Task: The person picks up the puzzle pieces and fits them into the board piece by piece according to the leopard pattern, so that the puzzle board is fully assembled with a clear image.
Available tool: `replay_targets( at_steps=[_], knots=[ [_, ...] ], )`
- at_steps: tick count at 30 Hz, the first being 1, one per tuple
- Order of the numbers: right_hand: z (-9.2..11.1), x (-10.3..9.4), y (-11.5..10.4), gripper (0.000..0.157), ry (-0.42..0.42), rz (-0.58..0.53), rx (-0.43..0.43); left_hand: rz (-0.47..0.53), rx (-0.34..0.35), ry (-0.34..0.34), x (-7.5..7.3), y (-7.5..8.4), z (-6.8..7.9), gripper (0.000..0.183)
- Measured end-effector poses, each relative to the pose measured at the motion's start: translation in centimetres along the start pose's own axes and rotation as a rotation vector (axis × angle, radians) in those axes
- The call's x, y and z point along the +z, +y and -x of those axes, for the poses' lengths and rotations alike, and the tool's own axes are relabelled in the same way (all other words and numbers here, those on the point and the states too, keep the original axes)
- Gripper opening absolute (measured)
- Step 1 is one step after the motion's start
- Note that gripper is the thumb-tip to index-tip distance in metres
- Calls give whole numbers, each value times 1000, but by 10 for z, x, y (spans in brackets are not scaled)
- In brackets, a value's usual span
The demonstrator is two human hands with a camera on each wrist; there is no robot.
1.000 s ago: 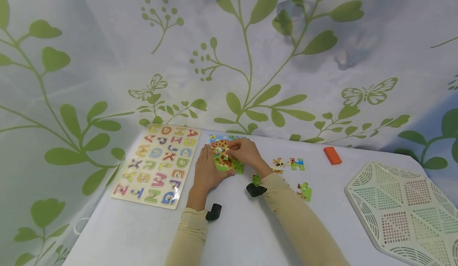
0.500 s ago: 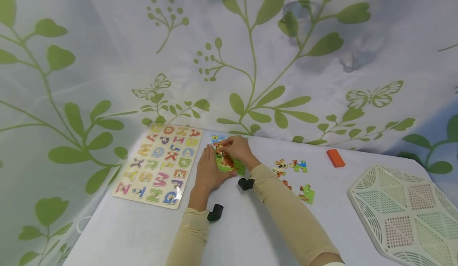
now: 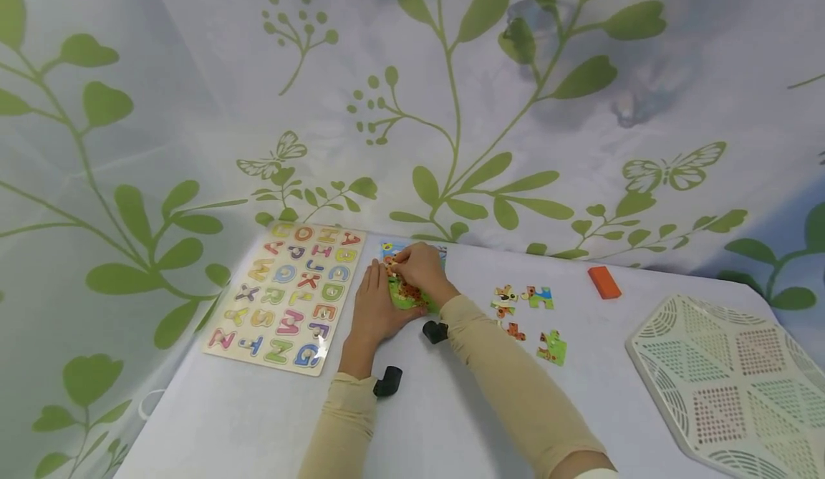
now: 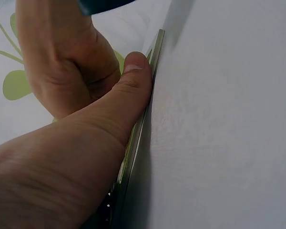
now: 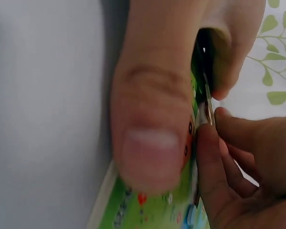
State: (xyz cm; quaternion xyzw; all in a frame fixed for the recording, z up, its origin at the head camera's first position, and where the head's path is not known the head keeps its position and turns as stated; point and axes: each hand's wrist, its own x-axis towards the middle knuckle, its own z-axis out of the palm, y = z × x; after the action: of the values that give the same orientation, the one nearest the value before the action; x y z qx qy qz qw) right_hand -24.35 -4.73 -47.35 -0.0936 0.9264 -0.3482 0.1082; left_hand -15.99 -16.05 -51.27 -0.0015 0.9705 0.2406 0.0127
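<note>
A picture puzzle board (image 3: 407, 296) with a spotted animal on green ground lies at the back middle of the table. My left hand (image 3: 375, 308) rests along its left side with fingers straight, the thumb (image 4: 133, 78) lying on the near edge. Over the board's left half, my right hand (image 3: 420, 270) pinches a jigsaw piece (image 5: 203, 112) low against the surface, beside the left fingertips. In the right wrist view the left thumb looms large in front and covers part of the board; most of the pinched piece is hidden by fingers.
Several loose jigsaw pieces (image 3: 540, 297) lie right of the board. A wooden alphabet board (image 3: 261, 354) stands left of my left hand. Farther right are an orange block (image 3: 604, 283) and a white perforated tray (image 3: 664, 393). Patterned cloth (image 3: 361, 178) rises behind the table.
My right hand has moved left across the puzzle board with the jigsaw piece and lowered it near the left fingertips. The left hand stays in place. More loose pieces have come into sight.
</note>
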Motion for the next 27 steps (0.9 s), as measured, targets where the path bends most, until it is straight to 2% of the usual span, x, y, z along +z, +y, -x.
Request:
replay_targets(
  at_steps=[5, 7, 10, 12, 16, 19, 22, 27],
  knots=[
    [3, -5, 2, 36, -99, 135, -117, -5, -1, 1, -2, -1, 0, 126],
    [4, -6, 4, 37, -120, 174, -173, -13, -1, 3, -3, -1, 0, 126],
    [6, -8, 7, 35, -131, 170, -224, 2, 6, 3, -5, 0, 1, 126],
    [9, -10, 10, 36, -142, 123, -230, 7, 11, -2, -5, 1, 1, 126],
    [17, -21, 19, 40, -170, -16, -206, -11, 4, -13, -4, 0, 1, 126],
    [28, -36, 31, 39, -138, -88, -181, -23, 6, -16, -3, -1, 0, 125],
    [42, -56, 46, 38, -95, -127, -149, -34, -5, -18, -3, -2, 0, 126],
    [74, -94, 85, 42, -52, -127, -31, -31, -2, -13, -4, 1, 1, 125]
  ],
)
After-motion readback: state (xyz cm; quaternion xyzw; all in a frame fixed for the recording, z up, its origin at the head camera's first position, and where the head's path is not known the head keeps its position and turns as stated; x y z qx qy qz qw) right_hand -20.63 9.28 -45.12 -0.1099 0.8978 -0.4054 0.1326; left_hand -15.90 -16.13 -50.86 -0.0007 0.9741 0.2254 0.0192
